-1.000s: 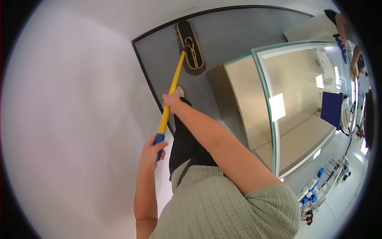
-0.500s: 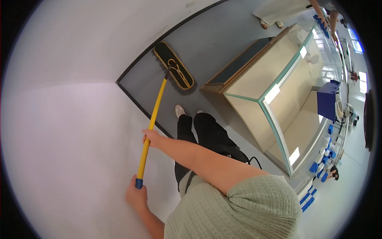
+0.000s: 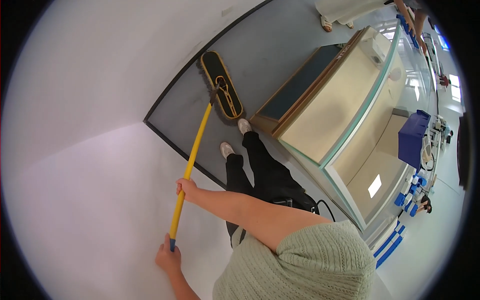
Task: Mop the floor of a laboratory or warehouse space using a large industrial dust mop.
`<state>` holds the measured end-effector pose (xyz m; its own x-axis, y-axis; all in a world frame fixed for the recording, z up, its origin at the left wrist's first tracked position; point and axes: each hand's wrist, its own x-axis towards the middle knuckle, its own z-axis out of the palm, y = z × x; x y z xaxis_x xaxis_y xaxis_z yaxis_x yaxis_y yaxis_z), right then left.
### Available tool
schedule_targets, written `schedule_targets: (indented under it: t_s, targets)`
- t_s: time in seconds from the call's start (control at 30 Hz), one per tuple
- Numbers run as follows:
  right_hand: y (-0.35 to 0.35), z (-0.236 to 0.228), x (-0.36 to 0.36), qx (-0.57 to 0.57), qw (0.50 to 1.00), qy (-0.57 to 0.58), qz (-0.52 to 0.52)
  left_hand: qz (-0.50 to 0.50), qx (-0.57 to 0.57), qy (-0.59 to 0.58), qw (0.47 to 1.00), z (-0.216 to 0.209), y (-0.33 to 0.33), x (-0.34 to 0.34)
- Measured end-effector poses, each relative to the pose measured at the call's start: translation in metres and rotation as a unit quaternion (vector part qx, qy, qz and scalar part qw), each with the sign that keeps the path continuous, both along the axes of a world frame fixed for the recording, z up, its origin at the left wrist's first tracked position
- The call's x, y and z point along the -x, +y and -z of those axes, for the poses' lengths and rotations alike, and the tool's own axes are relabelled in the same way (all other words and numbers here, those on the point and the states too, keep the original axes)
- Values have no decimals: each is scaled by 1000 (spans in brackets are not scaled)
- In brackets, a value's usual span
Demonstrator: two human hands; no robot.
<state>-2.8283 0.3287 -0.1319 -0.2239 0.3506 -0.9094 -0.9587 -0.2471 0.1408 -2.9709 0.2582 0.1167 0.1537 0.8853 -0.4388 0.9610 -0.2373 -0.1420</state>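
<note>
I hold a flat dust mop by its long yellow pole (image 3: pixel 192 155). My left hand (image 3: pixel 167 257) is closed around the blue grip at the pole's near end. My right hand (image 3: pixel 186 188) grips the pole a little further along. The black mop head (image 3: pixel 222 85) with its yellow trim lies flat on the grey floor (image 3: pixel 280 45), close to the black skirting of the white wall (image 3: pixel 100 100). My white shoes (image 3: pixel 235 137) stand just beside the mop head.
A long counter (image 3: pixel 330 105) with a beige top and a green glass edge runs along my right. A blue box (image 3: pixel 412 137) sits on it. Another person's feet (image 3: pixel 327 22) show at the top. White walls meet in a corner at my left.
The view has swung so the corner and counter sit differently. The mop head now lies nearer my shoes, and both hands sit lower in the picture, still on the pole.
</note>
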Motion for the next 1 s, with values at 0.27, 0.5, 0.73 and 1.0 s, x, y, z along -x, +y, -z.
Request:
schedule_targets:
  t_s: [0.27,0.5,0.73,1.0]
  targets:
    - [55,60,-166,56,977,-205,-27,-22,149,-79,985,66,84,-144]
    - [109,75,-379,83,940,-329,42,33,189,-177,965,98,169,-349]
    - [153,32,-613,50,305,-676,-669,132,204,-221,945,144,257,-470]
    - [4,-261,-785,324,160,-817,-450,215,194,-184,939,177,321,-473]
